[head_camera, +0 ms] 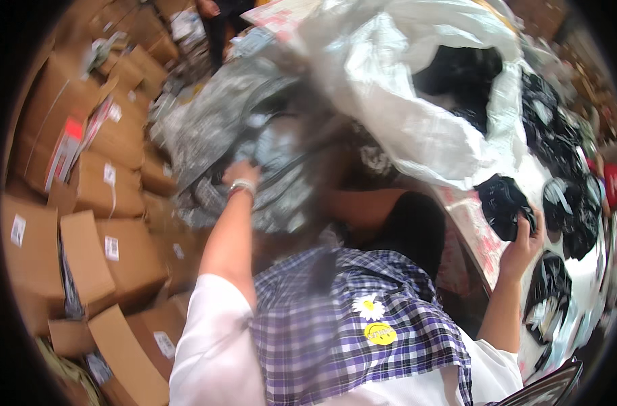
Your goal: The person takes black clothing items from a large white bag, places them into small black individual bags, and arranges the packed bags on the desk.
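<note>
My left hand point(241, 175) reaches into the mouth of a large grey translucent plastic bag point(201, 122) that holds light blue items point(275, 142); motion blur hides whether its fingers grip anything. On the right, my right hand point(524, 243) is closed on a small black bundle point(504, 203), thin plastic or cloth, at the edge of a white table with red marks point(483, 243). Beyond that bundle a big white woven sack point(430, 147) lies with its mouth wide, black plastic-wrapped items point(460, 76) inside it.
Cardboard boxes point(110, 188), some with their flaps up, are stacked along the left. Black plastic packages point(547, 299) lie along the table at the right. A person point(209, 7) stands at the top left, partly in view. A dark curved object point(547, 388) is at the bottom right.
</note>
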A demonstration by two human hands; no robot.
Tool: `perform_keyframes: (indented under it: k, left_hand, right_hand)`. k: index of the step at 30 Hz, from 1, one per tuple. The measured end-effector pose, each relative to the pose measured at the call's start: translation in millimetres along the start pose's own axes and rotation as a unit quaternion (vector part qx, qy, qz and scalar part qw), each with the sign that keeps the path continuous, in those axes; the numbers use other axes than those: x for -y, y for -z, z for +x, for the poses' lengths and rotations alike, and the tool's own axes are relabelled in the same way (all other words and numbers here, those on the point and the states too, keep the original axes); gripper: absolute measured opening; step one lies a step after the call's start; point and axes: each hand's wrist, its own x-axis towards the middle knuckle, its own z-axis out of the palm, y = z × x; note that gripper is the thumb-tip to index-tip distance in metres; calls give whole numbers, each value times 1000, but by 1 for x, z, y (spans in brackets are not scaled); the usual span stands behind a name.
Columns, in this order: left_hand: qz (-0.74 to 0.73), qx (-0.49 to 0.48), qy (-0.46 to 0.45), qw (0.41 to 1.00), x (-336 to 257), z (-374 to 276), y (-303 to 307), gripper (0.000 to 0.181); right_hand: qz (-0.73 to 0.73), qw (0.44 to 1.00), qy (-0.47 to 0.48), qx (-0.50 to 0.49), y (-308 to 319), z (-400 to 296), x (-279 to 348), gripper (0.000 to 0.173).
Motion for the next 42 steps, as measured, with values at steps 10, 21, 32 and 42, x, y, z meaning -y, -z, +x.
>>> perform_keyframes:
  k: [10, 21, 32, 42]
  left_hand:
    - [-680, -16, -393, 619, -111, -219, 128, 55]
    - [-492, 317, -385, 714, -72, -286, 107, 59]
    - [-419, 250, -374, 789, -47, -304, 93, 59]
    - [-437, 239, -641, 584, -217, -341, 201, 60]
  right_hand:
    - [30, 986, 66, 147, -116, -55, 12, 32]
    - [41, 987, 60, 144, -35, 159, 0, 18]
    - [-579, 795, 166, 68, 86, 267, -127, 27]
    - [-72, 957, 76, 270, -18, 106, 114, 34]
